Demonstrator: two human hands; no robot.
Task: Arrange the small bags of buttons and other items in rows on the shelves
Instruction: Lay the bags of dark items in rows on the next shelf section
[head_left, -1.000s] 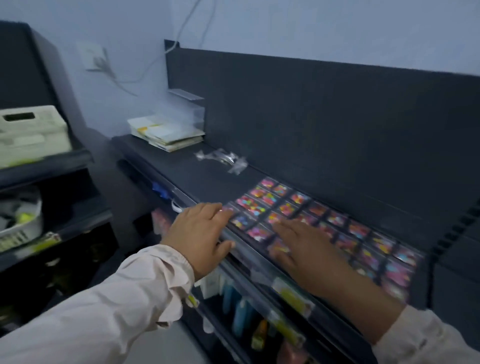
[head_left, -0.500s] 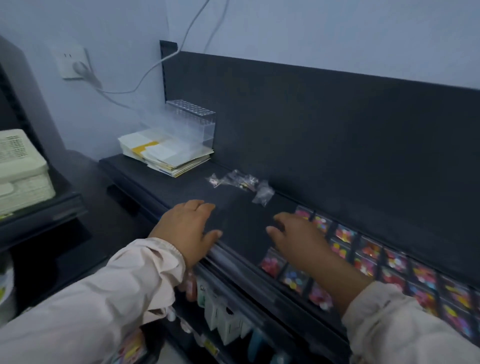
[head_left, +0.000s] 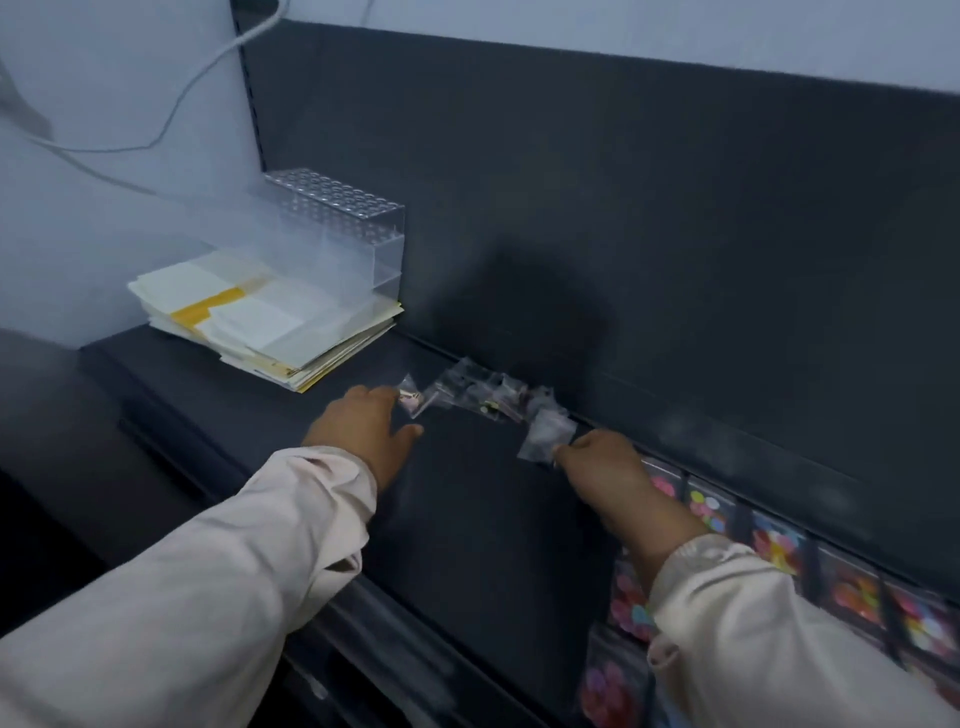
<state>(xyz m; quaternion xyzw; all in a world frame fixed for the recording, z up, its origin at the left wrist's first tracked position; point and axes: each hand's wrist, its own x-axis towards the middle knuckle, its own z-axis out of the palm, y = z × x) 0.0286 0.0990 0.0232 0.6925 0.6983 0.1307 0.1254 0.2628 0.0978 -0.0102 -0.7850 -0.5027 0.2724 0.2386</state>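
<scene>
Here the right hand (head_left: 597, 460) pinches a clear bag (head_left: 545, 434) near the back edge of the shelf (head_left: 467, 519); the left hand (head_left: 363, 428), fingers straight, has its tips at the leftmost of the loose bags (head_left: 478, 395) there; button bags (head_left: 779, 545) lie in rows toward the right end.

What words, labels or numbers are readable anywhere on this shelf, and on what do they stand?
No text can be read.
On the stack of papers: only a yellow band, no print.
On the bags of coloured buttons: too blurred for any label.
On the small clear bags: likewise blurred.
</scene>
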